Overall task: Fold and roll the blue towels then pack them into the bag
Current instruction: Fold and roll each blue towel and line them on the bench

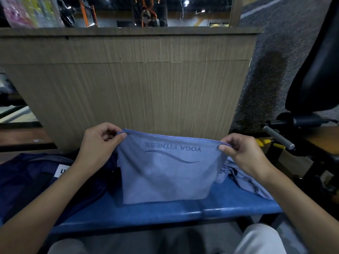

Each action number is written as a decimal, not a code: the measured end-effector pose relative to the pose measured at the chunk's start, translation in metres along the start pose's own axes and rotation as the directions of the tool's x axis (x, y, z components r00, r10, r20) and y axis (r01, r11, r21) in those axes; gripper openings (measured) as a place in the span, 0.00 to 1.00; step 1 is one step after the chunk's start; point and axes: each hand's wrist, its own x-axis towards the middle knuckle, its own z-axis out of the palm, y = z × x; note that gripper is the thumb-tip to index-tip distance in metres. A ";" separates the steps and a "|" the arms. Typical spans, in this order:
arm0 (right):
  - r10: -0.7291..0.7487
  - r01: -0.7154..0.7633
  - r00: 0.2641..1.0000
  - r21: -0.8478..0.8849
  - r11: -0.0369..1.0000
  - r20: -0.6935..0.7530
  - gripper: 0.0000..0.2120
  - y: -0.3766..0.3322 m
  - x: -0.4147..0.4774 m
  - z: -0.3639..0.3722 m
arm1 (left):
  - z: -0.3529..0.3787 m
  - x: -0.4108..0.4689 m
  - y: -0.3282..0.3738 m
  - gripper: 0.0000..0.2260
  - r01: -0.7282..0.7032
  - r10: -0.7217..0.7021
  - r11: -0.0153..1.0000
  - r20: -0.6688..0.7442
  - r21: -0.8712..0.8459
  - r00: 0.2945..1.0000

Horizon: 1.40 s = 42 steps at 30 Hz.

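Pale-trousered knees (260, 239) sit at the near edge of a blue padded bench (165, 215), which carries everything in play. Above its middle, a blue towel (165, 176) printed "YOGA FITNESS" is held up by its top hem. The left hand (99, 142) pinches the left top corner between thumb and curled fingers, and the right hand (242, 153) pinches the right top corner the same way. The cloth hangs fairly flat between them, with its lower edge resting on the bench near the front edge. Whether it is already doubled over I cannot tell.

By my judgement the task is at an early stage. This towel is only being squared up for a fold and no roll has been started. A rumpled heap of blue towels (244, 178) lies at the right end of the bench, unfolded. The dark navy bag (36, 180), with a white label (61, 171), slumps at the left end, just beside the held towel. No rolled towel shows in it, though its mouth is hard to make out.

A wooden panel (146, 79) rises close behind the far edge of the bench. Off the right end stands gym equipment with a black pad (315, 70) and a grey grip bar (278, 138). Free surface for rolling is narrow, hemmed in by bag and heap.
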 end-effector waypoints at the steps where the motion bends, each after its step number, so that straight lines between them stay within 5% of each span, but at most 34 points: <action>1: 0.011 -0.010 1.000 0.068 0.998 -0.012 0.09 -0.002 0.000 0.001 | -0.001 0.001 0.001 0.07 0.005 -0.005 1.000 0.002 -0.008 1.000; 9: 0.090 -0.080 0.996 0.333 0.939 -0.015 0.07 -0.014 0.001 0.000 | -0.008 0.004 0.003 0.07 0.028 -0.027 1.000 0.030 -0.012 0.999; 16: 0.100 -0.116 0.991 0.179 0.977 0.093 0.09 -0.010 0.009 -0.003 | -0.008 0.004 0.005 0.13 0.069 -0.066 0.996 0.060 -0.051 0.996; 21: 0.038 -0.039 0.999 0.128 0.991 0.014 0.04 -0.021 0.013 -0.003 | -0.010 0.005 0.009 0.10 0.024 -0.034 0.996 0.126 0.080 0.992; 29: 0.127 -0.109 0.992 0.371 0.922 -0.024 0.04 -0.031 0.023 -0.009 | -0.013 0.009 0.013 0.04 0.099 -0.097 0.995 0.128 -0.010 0.987; 33: 0.202 -0.154 0.978 0.496 0.855 -0.044 0.05 -0.036 0.028 -0.010 | -0.010 0.009 0.017 0.05 0.243 -0.219 0.945 0.130 -0.218 0.967; 42: 0.280 -0.257 0.960 0.386 0.886 -0.005 0.03 -0.042 0.028 -0.014 | -0.010 0.009 0.027 0.06 0.367 -0.330 0.849 0.161 -0.380 0.930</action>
